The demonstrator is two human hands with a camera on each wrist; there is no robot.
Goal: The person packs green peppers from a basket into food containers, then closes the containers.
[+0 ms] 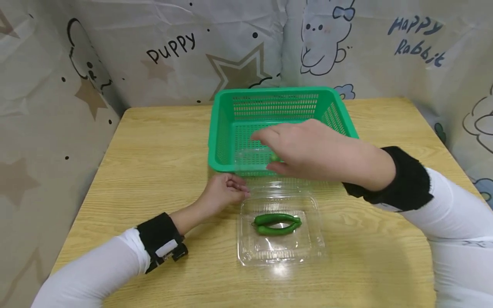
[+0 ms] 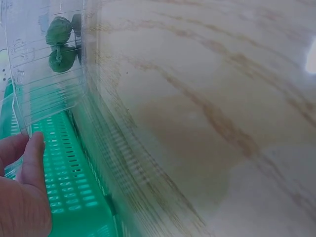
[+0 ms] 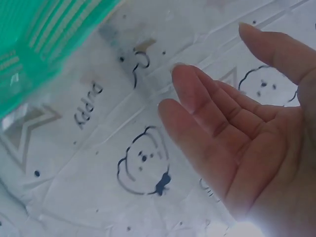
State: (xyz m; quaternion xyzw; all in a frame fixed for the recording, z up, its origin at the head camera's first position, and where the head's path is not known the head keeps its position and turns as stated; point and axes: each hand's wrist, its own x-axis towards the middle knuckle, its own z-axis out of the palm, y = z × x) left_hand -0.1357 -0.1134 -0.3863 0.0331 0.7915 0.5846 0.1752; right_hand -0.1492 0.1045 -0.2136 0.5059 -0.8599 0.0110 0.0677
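Note:
Two green chili peppers (image 1: 275, 231) lie side by side in the base of a clear plastic clamshell box (image 1: 246, 248), whose lid stands open toward the back. At the box's left rear edge my left hand (image 1: 223, 191) pinches the plastic between thumb and fingers; the left wrist view shows the same hand (image 2: 27, 185) at the box edge. My right hand (image 1: 312, 152) is raised over the front of a green basket (image 1: 214, 132). Its fingers spread loosely with nothing held, as the right wrist view of the hand (image 3: 247, 140) confirms. A small green item (image 1: 275, 158) shows partly behind it.
The basket stands at the back of the wooden table (image 1: 165, 145), directly behind the box, and the lid overlaps its front rim. A printed cloth (image 1: 239, 38) hangs behind the table and along both sides.

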